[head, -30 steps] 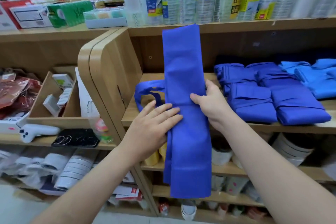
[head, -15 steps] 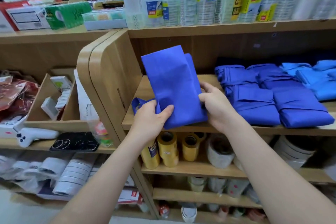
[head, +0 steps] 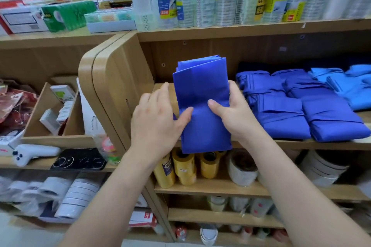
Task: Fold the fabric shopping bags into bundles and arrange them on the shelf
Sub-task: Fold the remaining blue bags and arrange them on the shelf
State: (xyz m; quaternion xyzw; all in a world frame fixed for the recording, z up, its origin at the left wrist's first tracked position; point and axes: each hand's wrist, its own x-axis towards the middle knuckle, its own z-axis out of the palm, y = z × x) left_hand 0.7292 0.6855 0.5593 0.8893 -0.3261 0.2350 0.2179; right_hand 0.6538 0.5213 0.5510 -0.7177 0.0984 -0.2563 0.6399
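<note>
Head view, single observation. I hold the folded blue fabric bag (head: 202, 106) upright in the air, in front of the left end of the wooden shelf (head: 261, 144), and it is not yet set down. My right hand (head: 230, 114) pinches its right edge, thumb across the front and fingers behind. My left hand (head: 158, 118) presses its thumb on the front panel. Its fingers are extended beside the left edge and blurred, so I cannot tell whether any reach behind the cloth.

Both thumbs meet near a crease across the middle. I judge this grip is there to keep the stacked plies, visible at the top edge, from springing apart while one more fold is made.

Finished dark blue bundles (head: 281, 110) lie side by side on the same shelf, just to the right, with lighter blue bundles (head: 353, 86) beyond them. The bag is held left of that row, which is probably its intended place.

Yellow tape rolls (head: 184, 168) stand on the shelf below.

Risk noted: with only the thumb of the left hand on it, the cloth may unfold if pressure lapses.
</note>
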